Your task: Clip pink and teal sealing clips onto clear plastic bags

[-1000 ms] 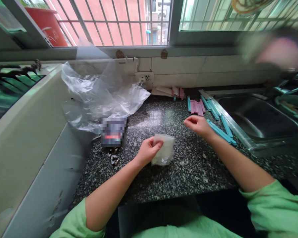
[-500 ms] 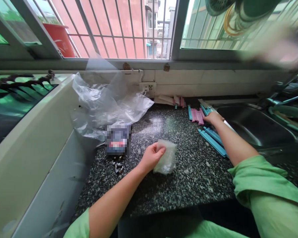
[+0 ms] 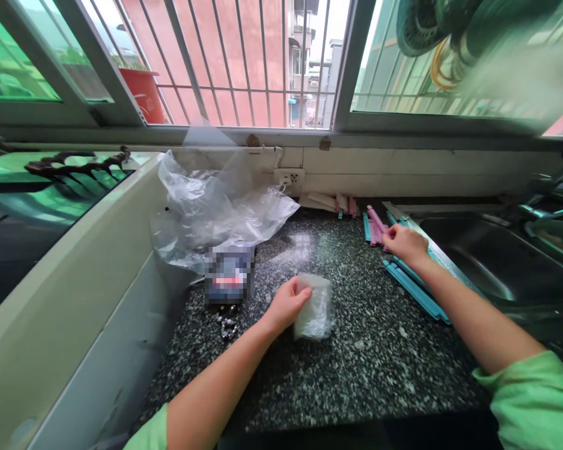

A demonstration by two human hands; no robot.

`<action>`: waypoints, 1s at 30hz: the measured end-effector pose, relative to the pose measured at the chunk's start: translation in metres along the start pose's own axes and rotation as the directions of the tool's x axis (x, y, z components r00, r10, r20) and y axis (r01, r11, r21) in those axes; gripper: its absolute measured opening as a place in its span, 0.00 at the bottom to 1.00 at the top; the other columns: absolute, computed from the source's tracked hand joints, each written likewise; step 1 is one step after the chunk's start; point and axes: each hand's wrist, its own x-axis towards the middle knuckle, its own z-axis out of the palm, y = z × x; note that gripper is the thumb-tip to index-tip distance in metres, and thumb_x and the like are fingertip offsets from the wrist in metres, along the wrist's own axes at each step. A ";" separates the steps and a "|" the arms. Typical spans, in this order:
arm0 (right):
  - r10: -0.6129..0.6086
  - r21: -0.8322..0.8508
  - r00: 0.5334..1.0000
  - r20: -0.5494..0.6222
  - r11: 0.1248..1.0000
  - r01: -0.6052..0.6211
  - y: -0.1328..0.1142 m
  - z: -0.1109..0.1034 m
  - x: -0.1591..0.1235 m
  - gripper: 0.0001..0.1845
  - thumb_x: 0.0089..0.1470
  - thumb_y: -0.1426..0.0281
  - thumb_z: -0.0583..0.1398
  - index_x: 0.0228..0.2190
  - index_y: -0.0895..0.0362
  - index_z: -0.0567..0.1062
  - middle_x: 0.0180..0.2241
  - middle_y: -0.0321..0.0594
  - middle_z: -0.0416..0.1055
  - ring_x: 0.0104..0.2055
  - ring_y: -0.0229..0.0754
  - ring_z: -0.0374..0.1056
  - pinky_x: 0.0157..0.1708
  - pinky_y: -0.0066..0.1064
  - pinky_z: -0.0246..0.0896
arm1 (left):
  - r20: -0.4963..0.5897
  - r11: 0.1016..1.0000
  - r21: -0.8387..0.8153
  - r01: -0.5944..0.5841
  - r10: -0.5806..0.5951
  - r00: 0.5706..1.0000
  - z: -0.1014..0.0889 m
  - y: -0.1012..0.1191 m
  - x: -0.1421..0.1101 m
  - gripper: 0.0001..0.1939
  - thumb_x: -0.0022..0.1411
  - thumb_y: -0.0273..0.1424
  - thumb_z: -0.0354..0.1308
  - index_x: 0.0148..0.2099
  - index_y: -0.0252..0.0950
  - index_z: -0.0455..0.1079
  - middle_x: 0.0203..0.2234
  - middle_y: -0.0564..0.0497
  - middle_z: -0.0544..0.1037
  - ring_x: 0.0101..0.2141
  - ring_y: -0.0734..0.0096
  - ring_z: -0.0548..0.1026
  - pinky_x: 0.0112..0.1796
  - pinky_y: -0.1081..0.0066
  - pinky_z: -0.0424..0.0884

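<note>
Near the middle of the counter, my left hand pinches the upper left edge of a folded clear plastic bag between thumb and fingers. Further right, my right hand is closed on the end of a pink bag sealing clip, which tilts up to the left. Under and beside it lie more pink clips and a teal clip. Longer blue clips lie side by side below my right forearm. The right fingertips partly hide the pink pile.
A crumpled clear plastic sheet covers the counter's back left. A phone with blurred picture and a beaded strap lie before it. White and pink clips rest by the wall. At right is a metal sink; at left, a stove.
My right hand has lifted one pink clip off the pile, its far end raised. My left hand keeps hold of the plastic bag. The camera view has shifted slightly.
</note>
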 end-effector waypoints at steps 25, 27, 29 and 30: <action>-0.654 0.382 0.622 -0.430 0.492 0.782 -0.054 0.015 -0.141 0.05 0.50 0.74 0.58 0.33 0.57 0.71 0.29 0.40 0.71 0.32 0.40 0.65 0.33 0.32 0.63 | 0.086 0.959 -0.170 0.226 -0.214 0.973 0.005 0.002 -0.010 0.23 0.35 0.42 0.68 0.30 0.30 0.70 0.21 0.53 0.71 0.22 0.78 0.65 0.26 0.76 0.57; -0.669 0.365 0.608 -0.427 0.488 0.793 -0.053 0.017 -0.141 0.05 0.50 0.74 0.58 0.33 0.57 0.71 0.29 0.40 0.71 0.32 0.40 0.65 0.32 0.31 0.63 | 0.097 0.936 -0.214 0.278 -0.263 0.960 0.005 0.001 -0.010 0.23 0.34 0.42 0.68 0.30 0.30 0.70 0.21 0.52 0.71 0.22 0.77 0.65 0.26 0.76 0.57; -0.675 0.354 0.603 -0.425 0.489 0.797 -0.052 0.019 -0.140 0.05 0.51 0.73 0.58 0.33 0.57 0.71 0.29 0.40 0.71 0.32 0.39 0.65 0.32 0.31 0.63 | 0.104 0.913 -0.259 0.315 -0.298 0.949 0.006 0.002 -0.010 0.23 0.34 0.41 0.68 0.30 0.30 0.70 0.21 0.52 0.72 0.22 0.77 0.66 0.26 0.76 0.57; -0.675 0.352 0.604 -0.423 0.493 0.796 -0.052 0.019 -0.140 0.04 0.51 0.73 0.58 0.33 0.57 0.71 0.29 0.40 0.71 0.32 0.39 0.65 0.32 0.31 0.63 | 0.093 0.907 -0.277 0.316 -0.302 0.949 0.007 0.003 -0.011 0.22 0.34 0.40 0.68 0.30 0.30 0.70 0.21 0.52 0.72 0.22 0.77 0.66 0.26 0.76 0.58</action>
